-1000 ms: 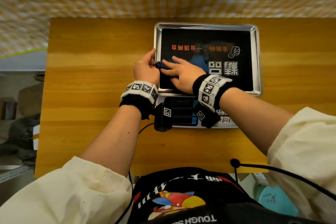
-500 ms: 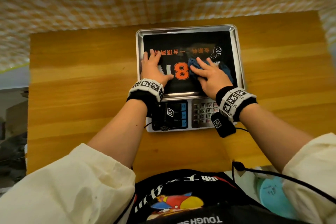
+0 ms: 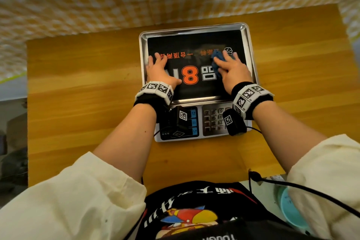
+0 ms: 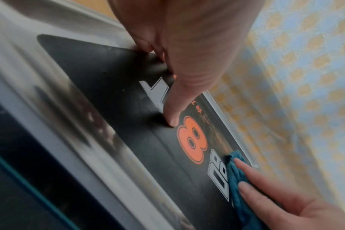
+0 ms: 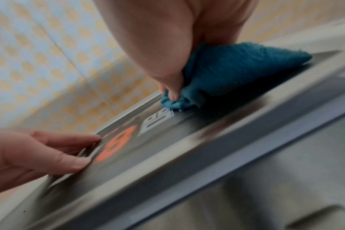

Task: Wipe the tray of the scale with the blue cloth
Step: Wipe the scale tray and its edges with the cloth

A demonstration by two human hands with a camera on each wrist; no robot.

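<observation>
The tray (image 3: 251,52) sits on the scale (image 3: 194,134) in the middle of the frame, and the right hand (image 3: 232,73) presses the bunched blue cloth (image 3: 216,60) flat on its right part. The left hand (image 3: 159,73) lies spread on the left part. To wipe well, keep that hand steady and rub gently into the corners.

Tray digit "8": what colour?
Orange, on the tray's black sticker. The 8 shows best in the left wrist view.
</observation>
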